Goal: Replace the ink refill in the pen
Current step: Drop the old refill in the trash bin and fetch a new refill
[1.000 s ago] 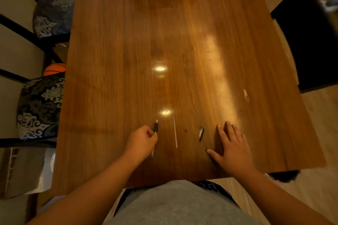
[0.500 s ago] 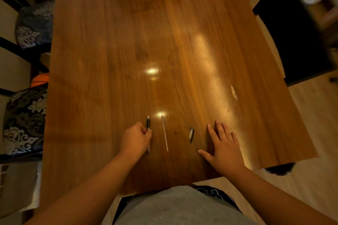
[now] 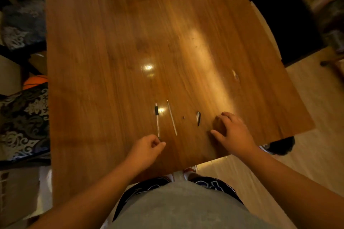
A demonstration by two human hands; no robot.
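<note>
A second before, the left hand [image 3: 147, 148] had been curled alongside the middle of the pen [image 3: 157, 121], its fingers at the barrel. Now it had slid back toward the person, and the whole barrel lay uncovered on the worktop [image 3: 111, 61], tip pointing away. The fingers [image 3: 161, 144] were drawn together at the pen's near end; whether they actually pinched that end or only touched it could not be told, since blur smeared the spot. The pen itself looked to have kept its place and heading.

The right hand [image 3: 231, 132] had changed too. It had been lying flat with fingers spread; now it was arched, fingers bent and loosely gathered, holding nothing, near the cap [image 3: 198, 118] but not touching it.

The refill [image 3: 172, 117] lay just beside the pen on its right, roughly parallel, clear of both hands. A tiny dark speck lay between refill and cap, too small to identify.

In my judgement the shift to the near end was the start of picking the pen up or opening it from behind, with the right hand readying to help. No swap had yet begun: the loose refill was outside the barrel.
</note>
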